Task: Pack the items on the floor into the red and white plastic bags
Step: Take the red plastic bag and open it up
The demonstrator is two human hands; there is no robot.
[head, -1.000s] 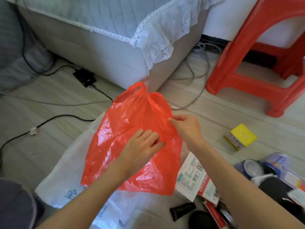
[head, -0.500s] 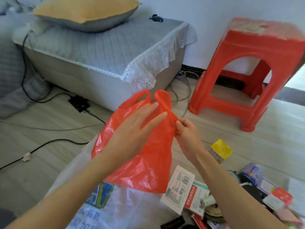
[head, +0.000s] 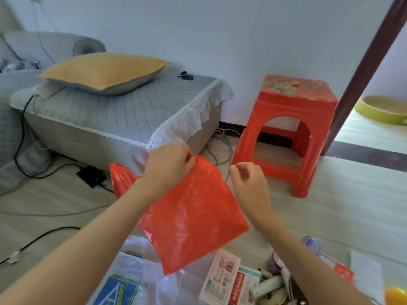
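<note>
Red bag point(head: 189, 214) hides part of the white bag point(head: 141, 280) below and its own top edge sits inside the left hand point(head: 169, 166) — floor clutter point(head: 271, 285) is blurred, cut by the bottom edge, labels unreadable.

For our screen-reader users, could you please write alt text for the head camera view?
The left hand holds up a red plastic bag by its top edge, while the right hand hovers beside it, pinched. Boxes litter the floor below; a red stool stands behind.
</note>
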